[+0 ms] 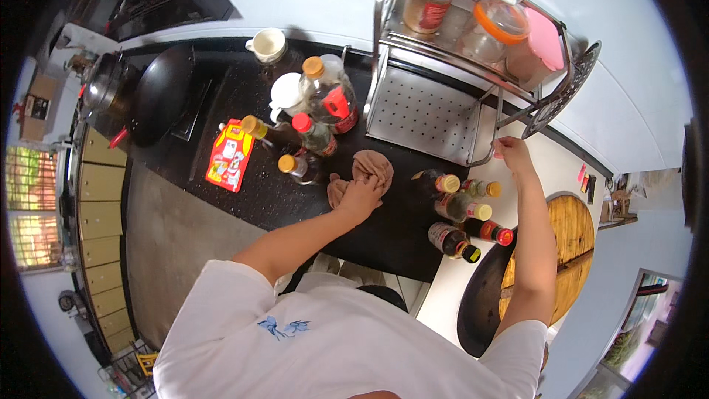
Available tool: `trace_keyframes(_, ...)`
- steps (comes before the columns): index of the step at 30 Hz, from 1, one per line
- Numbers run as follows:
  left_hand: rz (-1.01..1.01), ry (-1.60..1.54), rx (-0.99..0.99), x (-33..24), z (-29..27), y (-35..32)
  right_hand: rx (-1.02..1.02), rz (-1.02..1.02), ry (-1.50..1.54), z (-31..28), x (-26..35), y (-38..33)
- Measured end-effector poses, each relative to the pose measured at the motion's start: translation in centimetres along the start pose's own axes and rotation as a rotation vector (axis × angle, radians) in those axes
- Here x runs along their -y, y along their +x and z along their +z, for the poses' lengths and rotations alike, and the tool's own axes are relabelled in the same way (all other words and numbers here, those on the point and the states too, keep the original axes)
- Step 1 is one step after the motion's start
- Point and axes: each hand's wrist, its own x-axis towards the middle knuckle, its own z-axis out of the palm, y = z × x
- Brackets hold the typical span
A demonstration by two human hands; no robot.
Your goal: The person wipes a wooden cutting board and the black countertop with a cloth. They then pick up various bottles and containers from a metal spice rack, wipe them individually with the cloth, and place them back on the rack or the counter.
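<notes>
My left hand (360,201) presses a crumpled brown cloth (371,166) against the black countertop (402,225), its fingers closed into the folds. Over on the right, my right hand (512,155) grips the lower front corner of a two-tier metal rack (478,66). The rack's lower shelf (425,114) is a perforated metal tray with nothing on it. Left of the cloth stands a group of bottles, among them a large orange-capped one (325,92) and a red-capped one (314,133). Several sauce bottles (458,207) stand between the cloth and my right forearm.
Jars and a pink-lidded container (535,48) fill the rack's upper shelf. A red and yellow pouch (230,155) lies left of the bottles, near two white cups (286,94). A black wok (162,85) sits far left. A round wooden board (565,244) is by my right arm.
</notes>
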Motion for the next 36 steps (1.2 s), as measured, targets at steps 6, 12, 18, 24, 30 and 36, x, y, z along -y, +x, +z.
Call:
trace_keyframes(6,0.274,-0.087,-0.018,3.4,0.1,-5.9,-0.209,-0.116,-0.513,-2.7,2.7,-3.7)
trace_keyframes(12,0.330,-0.130,-0.185,3.7,-3.6,-10.9,-0.144,-0.111,-0.441,0.8,21.9,-19.5)
trace_keyframes(18,0.174,-0.684,-0.765,11.0,-12.7,-15.9,0.081,-0.499,-0.062,17.8,26.4,-22.7)
trace_keyframes(24,-0.194,-0.632,-0.925,20.5,-16.4,-13.2,-0.108,-0.625,0.016,33.0,24.9,-20.7)
trace_keyframes(30,-0.252,-0.850,-0.665,21.8,-13.9,-11.1,-0.110,-0.466,0.191,34.0,24.6,-20.4)
trace_keyframes(36,-0.008,-0.843,-0.523,20.8,-16.3,-13.1,-0.260,-0.306,0.464,28.0,25.0,-21.2)
